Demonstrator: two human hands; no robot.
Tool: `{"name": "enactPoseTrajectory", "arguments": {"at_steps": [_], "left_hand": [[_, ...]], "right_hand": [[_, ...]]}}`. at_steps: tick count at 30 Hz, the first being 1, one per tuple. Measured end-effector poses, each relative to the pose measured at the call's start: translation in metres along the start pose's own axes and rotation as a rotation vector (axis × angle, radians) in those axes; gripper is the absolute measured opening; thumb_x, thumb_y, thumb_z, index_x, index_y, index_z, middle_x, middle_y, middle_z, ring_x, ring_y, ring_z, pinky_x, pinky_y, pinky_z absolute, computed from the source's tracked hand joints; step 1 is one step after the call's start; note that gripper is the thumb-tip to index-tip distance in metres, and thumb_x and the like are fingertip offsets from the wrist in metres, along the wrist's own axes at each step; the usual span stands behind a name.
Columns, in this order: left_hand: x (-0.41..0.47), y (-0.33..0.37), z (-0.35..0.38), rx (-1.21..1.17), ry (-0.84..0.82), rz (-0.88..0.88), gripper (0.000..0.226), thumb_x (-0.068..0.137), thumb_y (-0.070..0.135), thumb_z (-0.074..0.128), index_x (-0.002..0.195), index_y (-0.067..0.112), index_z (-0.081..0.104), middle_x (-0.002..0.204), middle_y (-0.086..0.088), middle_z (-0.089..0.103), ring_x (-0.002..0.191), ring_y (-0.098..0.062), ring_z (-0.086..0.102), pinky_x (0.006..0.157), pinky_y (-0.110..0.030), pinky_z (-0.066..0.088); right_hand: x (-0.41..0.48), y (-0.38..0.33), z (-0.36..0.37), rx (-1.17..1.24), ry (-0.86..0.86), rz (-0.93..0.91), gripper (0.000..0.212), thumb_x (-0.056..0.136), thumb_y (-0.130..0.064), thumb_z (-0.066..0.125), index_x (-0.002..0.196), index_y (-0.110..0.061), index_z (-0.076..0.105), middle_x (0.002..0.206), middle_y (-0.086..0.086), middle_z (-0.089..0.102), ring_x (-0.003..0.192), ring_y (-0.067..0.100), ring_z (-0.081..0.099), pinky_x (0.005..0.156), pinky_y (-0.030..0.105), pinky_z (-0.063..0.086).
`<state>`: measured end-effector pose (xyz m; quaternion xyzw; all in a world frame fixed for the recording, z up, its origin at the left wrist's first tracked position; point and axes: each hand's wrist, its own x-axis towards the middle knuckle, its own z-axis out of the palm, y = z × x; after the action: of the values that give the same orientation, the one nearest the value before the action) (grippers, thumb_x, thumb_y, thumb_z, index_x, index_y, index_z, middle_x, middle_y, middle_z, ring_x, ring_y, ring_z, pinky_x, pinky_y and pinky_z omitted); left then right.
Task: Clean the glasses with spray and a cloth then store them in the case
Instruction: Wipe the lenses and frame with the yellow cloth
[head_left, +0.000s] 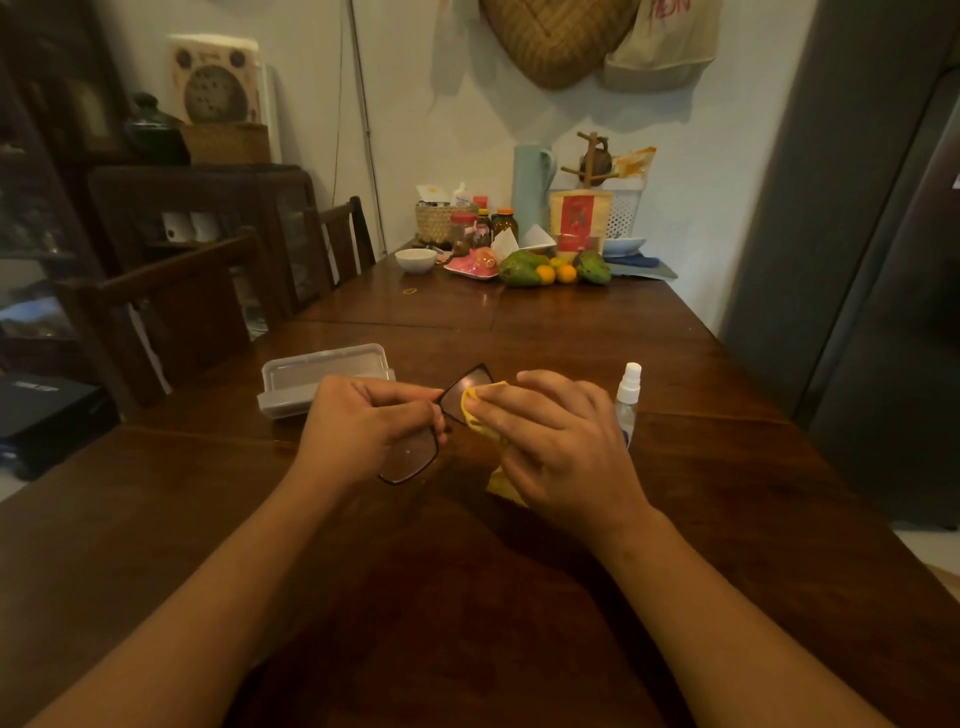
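Wiping underway: left hand (363, 423) grips glasses (415, 457); right hand (550, 431) pinches cloth (480, 402) on lens. Next: other lens, then case (322, 376).

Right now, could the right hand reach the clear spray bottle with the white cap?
Likely yes: the spray bottle stands beside the right hand, nothing between; that hand holds a yellow cloth.

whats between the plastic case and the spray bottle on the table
In the head view, both hands: the left hand holds the glasses, the right hand holds a yellow cloth against one lens.
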<state>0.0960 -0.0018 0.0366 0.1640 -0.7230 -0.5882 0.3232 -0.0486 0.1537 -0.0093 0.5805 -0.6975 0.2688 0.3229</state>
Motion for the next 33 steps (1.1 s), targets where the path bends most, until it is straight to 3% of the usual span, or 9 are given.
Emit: {"name": "enactPoseTrajectory", "arguments": {"at_steps": [27, 33], "left_hand": [[0.002, -0.004, -0.003, 0.073, -0.008, 0.005, 0.016, 0.079, 0.002, 0.072, 0.078, 0.015, 0.08, 0.073, -0.011, 0.076, 0.073, -0.025, 0.074, 0.074, -0.04, 0.059], [0.001, -0.004, -0.001, 0.031, -0.017, 0.01, 0.02, 0.081, -0.003, 0.069, 0.079, 0.013, 0.08, 0.069, -0.015, 0.074, 0.063, -0.02, 0.072, 0.061, -0.024, 0.057]], "right_hand": [[0.0, 0.001, 0.009, -0.002, -0.036, -0.11, 0.051, 0.09, -0.031, 0.062, 0.14, -0.033, 0.053, 0.142, -0.007, 0.053, 0.13, 0.021, 0.045, 0.092, 0.042, 0.039], [-0.005, 0.013, 0.004, 0.0, 0.001, -0.039, 0.044, 0.09, -0.029, 0.057, 0.134, -0.031, 0.06, 0.138, -0.008, 0.059, 0.129, 0.022, 0.048, 0.089, 0.047, 0.043]]}}
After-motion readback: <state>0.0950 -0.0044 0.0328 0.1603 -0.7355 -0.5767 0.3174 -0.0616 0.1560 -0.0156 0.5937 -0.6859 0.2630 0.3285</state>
